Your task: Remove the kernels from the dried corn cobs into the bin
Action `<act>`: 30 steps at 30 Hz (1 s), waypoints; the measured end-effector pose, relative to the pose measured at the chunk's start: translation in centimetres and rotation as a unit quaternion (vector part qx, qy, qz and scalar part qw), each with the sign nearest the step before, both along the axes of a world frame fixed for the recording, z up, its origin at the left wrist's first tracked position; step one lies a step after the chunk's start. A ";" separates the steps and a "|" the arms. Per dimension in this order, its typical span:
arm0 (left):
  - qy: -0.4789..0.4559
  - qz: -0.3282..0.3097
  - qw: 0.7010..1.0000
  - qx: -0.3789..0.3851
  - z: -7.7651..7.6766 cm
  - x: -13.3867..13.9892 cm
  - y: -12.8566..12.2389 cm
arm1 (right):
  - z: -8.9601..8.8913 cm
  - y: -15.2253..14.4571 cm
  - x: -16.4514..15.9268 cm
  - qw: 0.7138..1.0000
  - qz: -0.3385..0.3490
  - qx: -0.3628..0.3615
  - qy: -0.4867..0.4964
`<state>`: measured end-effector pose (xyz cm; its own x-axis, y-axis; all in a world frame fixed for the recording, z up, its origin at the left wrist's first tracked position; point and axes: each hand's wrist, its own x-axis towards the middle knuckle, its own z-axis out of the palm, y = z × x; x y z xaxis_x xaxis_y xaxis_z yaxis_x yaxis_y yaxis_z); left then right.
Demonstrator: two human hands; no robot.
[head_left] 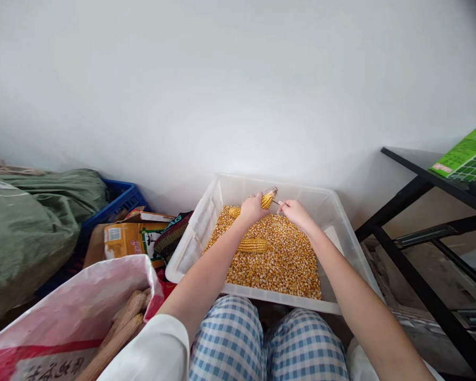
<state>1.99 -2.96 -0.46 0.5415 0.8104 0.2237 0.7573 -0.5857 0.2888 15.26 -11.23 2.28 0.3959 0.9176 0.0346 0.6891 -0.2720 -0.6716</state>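
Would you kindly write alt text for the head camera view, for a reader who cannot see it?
A person's left hand grips a corn cob while the right hand presses a thin tool against it, over a clear plastic bin full of loose kernels. Another cob lies on the kernels; a bag of stripped cobs sits at the left.

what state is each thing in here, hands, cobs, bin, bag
left hand: closed around a corn cob, held over the bin
right hand: pinching a thin tool against that cob
clear plastic bin: open, about half full of loose kernels
whole cob: lying on the kernels
white sack: open, bare cobs inside
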 end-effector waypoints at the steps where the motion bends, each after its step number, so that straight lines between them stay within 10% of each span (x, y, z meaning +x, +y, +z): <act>1: -0.002 -0.001 1.000 -0.001 0.0 0.0 0.0 | 0.1 0.0 0.0 1.000 0.002 0.002 -0.002; 30: 0.061 -0.021 0.997 0.051 1.1 0.0 -0.7 | -0.9 0.6 0.1 0.997 -0.007 -0.067 -0.029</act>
<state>1.95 -3.65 0.62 0.6025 0.7628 0.2346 0.7572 -0.6393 0.1340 15.34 -10.60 1.41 0.4103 0.9097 -0.0645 0.7209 -0.3668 -0.5880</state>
